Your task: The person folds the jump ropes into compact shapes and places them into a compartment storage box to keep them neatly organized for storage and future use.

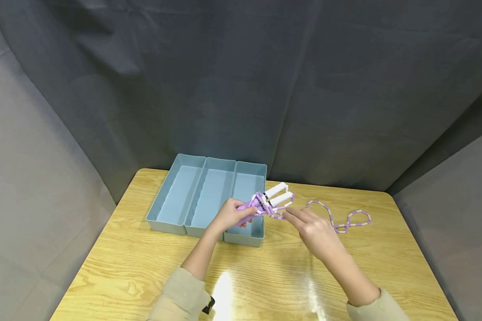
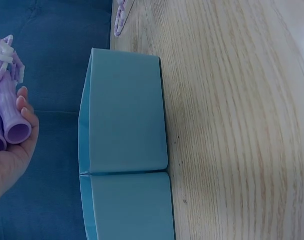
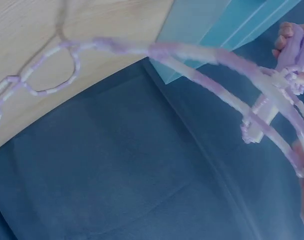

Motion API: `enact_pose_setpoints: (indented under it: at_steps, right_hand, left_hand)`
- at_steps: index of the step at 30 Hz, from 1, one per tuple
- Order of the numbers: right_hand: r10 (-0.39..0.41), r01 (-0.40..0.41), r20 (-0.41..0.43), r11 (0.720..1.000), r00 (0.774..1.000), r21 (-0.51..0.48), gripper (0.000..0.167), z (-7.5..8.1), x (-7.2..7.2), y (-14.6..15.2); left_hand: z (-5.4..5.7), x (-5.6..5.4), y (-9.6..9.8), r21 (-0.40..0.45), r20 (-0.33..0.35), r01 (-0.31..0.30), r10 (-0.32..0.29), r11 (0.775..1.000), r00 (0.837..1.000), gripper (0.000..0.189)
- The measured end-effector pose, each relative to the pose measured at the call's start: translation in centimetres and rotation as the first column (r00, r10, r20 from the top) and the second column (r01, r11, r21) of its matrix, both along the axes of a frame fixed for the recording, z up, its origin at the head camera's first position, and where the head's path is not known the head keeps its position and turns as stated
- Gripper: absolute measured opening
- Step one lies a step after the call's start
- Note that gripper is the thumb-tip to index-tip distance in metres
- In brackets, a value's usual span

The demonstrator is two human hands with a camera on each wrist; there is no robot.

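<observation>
left hand: your left hand [image 1: 232, 215] has its fingers curled round the two purple plastic handles [image 1: 252, 206] of a purple-and-white beaded skipping rope [image 1: 339, 220], holding them above the near end of the rightmost tray.
handles: side by side, white ends pointing away from you; the left wrist view shows their round purple butts against your palm [image 2: 11, 131].
right hand: your right hand [image 1: 314, 230] sits just right of the handles, fingers fairly straight, fingertips at the beaded strands; whether it pinches them you cannot tell.
rope: bunched loops hang at the handles; the rest trails in loops on the pale wooden table [image 1: 144, 267] to the right.
trays: three long light blue plastic trays [image 1: 209, 196] stand side by side, touching.
</observation>
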State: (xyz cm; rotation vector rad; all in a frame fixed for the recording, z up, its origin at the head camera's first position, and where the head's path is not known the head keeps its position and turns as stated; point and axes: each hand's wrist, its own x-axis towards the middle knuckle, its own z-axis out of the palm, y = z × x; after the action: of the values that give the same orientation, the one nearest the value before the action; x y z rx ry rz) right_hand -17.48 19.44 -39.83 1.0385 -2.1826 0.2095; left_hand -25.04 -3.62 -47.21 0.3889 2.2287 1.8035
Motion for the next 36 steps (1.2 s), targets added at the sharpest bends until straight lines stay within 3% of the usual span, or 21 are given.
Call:
enact_pose_setpoints:
  at_steps: [4,7,14,19,28,36]
  right_hand:
    - [0.055,-0.057,-0.092,0.998,0.994,-0.015,0.025,0.1,-0.3,-0.1]
    - [0.099,-0.108,-0.164,0.993,0.982,-0.048,0.030,0.1,-0.6,-0.1]
    - [0.184,-0.216,-0.339,0.975,0.923,-0.059,0.026,0.4,-1.3,0.0]
    - [0.211,-0.240,-0.394,0.970,0.895,-0.026,0.027,0.9,-1.5,0.3]
    - [0.170,-0.206,-0.386,0.977,0.907,-0.054,0.025,1.0,-1.7,0.7]
    - [0.178,-0.201,-0.315,0.979,0.932,-0.040,0.027,0.8,-1.7,0.7]
  left_hand:
    - [0.2,0.0,0.0,-0.026,0.005,0.021,-0.020,0.999,1.000,0.032]
    - [0.5,0.1,-0.1,-0.054,0.013,0.044,-0.043,0.998,0.999,0.034]
    - [1.1,0.3,-0.5,-0.121,0.015,0.109,-0.108,0.987,0.994,0.033]
    - [1.4,0.4,-0.8,-0.153,0.026,0.145,-0.143,0.978,0.989,0.033]
    - [1.7,0.2,-1.1,-0.184,0.029,0.160,-0.158,0.970,0.987,0.037]
    - [1.7,0.3,-1.1,-0.212,0.018,0.142,-0.141,0.967,0.990,0.035]
